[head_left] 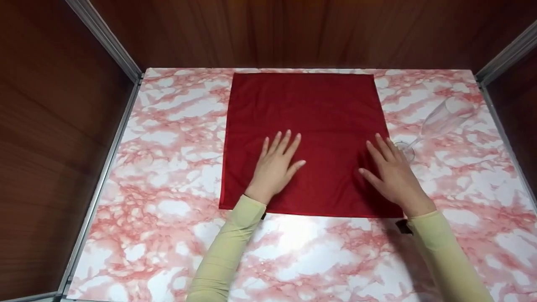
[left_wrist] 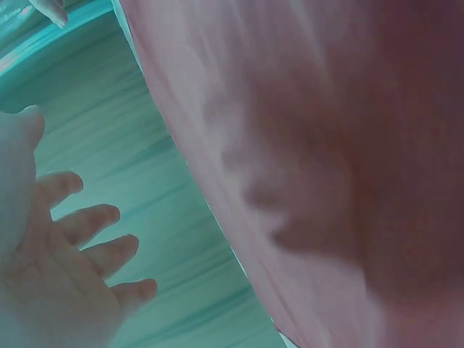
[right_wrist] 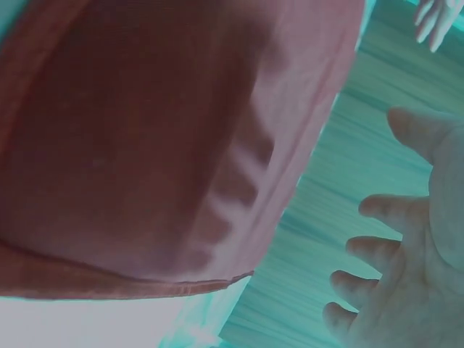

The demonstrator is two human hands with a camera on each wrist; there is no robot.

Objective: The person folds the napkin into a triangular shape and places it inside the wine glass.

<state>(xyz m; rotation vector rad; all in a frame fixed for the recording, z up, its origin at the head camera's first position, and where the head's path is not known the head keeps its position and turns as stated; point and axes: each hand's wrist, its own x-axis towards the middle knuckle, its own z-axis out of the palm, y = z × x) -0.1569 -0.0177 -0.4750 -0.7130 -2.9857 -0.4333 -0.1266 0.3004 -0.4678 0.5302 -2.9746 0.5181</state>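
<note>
A square red cloth (head_left: 306,109) lies spread flat on the table, with faint creases across it. Over its lower left part is my left hand (head_left: 272,170), palm down with fingers straight and spread. My right hand (head_left: 394,176) is over the lower right edge, its fingers also extended. In the left wrist view, the left hand (left_wrist: 65,268) stands apart from the cloth (left_wrist: 312,130) and casts a shadow on it. The right wrist view likewise has a gap between the right hand (right_wrist: 399,268) and the cloth (right_wrist: 130,145). Neither hand holds anything.
A clear stemmed glass (head_left: 444,119) is to the right of the cloth, its base (head_left: 405,150) close by the right fingers. The table (head_left: 168,176) has a pink and white marbled top. Dark wood panels (head_left: 293,33) wall it at the back and sides.
</note>
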